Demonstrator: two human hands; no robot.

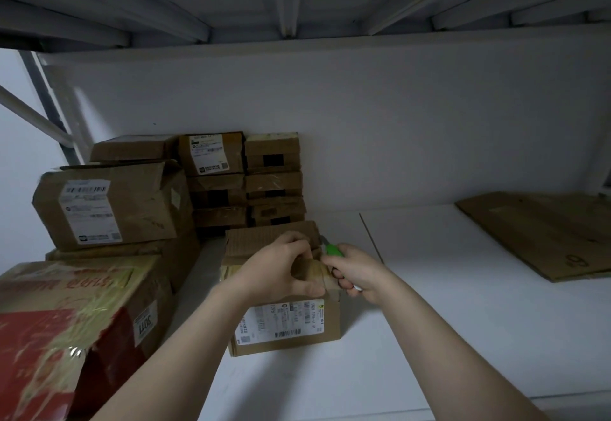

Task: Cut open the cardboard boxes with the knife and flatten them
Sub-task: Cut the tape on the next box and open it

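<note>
On the white shelf board (429, 321), near its middle, stands the small cardboard box (287, 325) being worked on, its label facing the person and one corrugated flap raised at the back. The left hand (281, 268) curls fingers and thumb round the taped top, probably to steady the box and keep the tape taut. The right hand (358, 272) is wrapped round the green knife (330, 250). The knife's tip sits at the box's far right top corner, apparently to slit the tape there. One knife is in view, and one box is under the hands. To the left, uncut stock is piled against the wall: two columns of small boxes (216, 189) showing at least three each, a large labelled box (109, 206), a red-printed box (66, 321), and at least two more. Well apart on the right lies flattened cardboard (545, 232), seemingly one sheet, kept clear of the cutting.
</note>
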